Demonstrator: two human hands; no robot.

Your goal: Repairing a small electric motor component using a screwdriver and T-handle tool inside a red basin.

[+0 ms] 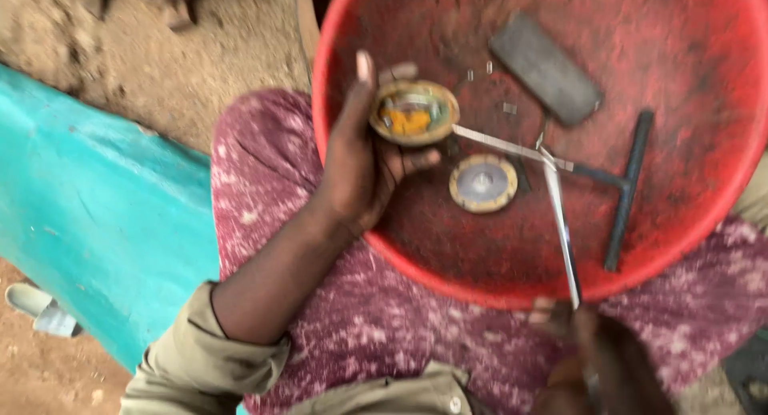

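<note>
Casing (pixel 414 113) sits gripped in left hand (pixel 360 163) over basin (pixel 480 279).

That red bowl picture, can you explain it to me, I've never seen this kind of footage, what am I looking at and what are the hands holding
This is one view from a camera worn on a person's head, looking down at their own lap. A big red basin rests on their patterned maroon trousers. The left hand holds a small round part with orange inside. The right hand, at the bottom edge and blurred, holds thin metal tweezers reaching towards that part. Lying in the basin: a round disc, a dark flat block and a dark T-shaped tool. A turquoise surface lies to the left.
</note>
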